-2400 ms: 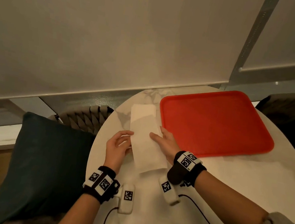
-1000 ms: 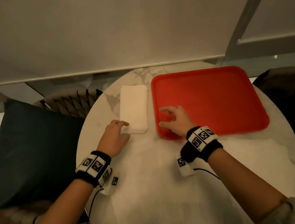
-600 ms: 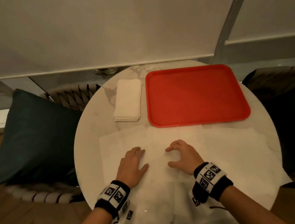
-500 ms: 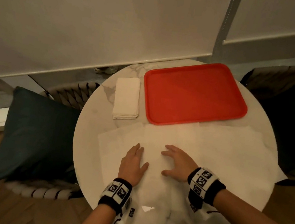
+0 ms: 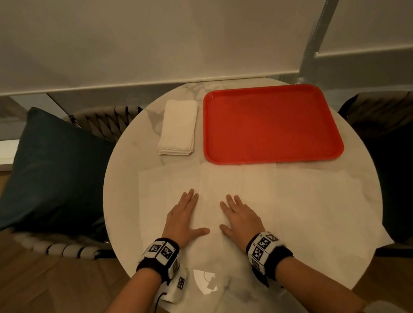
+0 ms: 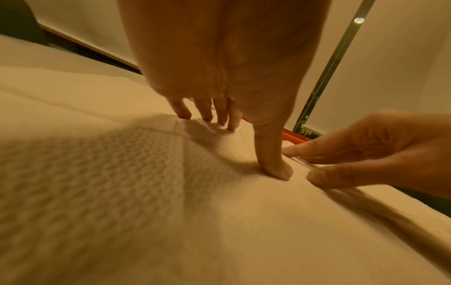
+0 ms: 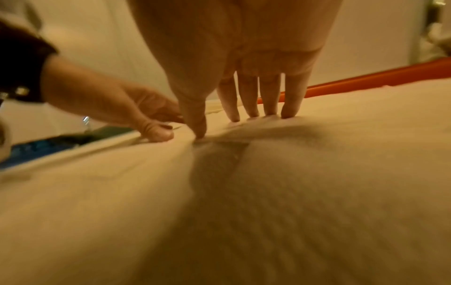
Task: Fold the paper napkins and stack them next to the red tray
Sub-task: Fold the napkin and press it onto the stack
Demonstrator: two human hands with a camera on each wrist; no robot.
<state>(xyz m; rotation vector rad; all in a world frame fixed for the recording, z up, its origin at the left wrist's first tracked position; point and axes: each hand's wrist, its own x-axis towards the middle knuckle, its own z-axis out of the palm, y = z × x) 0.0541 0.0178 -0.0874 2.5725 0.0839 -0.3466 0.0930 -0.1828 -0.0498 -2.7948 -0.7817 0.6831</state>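
Note:
A stack of folded white napkins (image 5: 178, 127) lies on the round marble table (image 5: 130, 161), just left of the empty red tray (image 5: 271, 124). Several unfolded white napkins (image 5: 298, 209) are spread over the near half of the table. My left hand (image 5: 184, 218) and right hand (image 5: 238, 217) lie flat side by side on the spread paper, fingers straight and pointing toward the tray. In the left wrist view the left fingertips (image 6: 229, 123) press the embossed napkin (image 6: 122, 183). The right fingertips (image 7: 268, 110) press paper too, with the tray's rim (image 7: 366, 81) beyond.
A dark cushion (image 5: 51, 174) sits on a woven chair at the table's left. Another dark chair (image 5: 402, 136) stands at the right. A wall with a roller blind runs behind the table. Wood floor shows below the table's near edge.
Both hands let go of the folded napkin once it lay on the stack beside the tray. They then drew back to the near spread napkins and flattened out on them.

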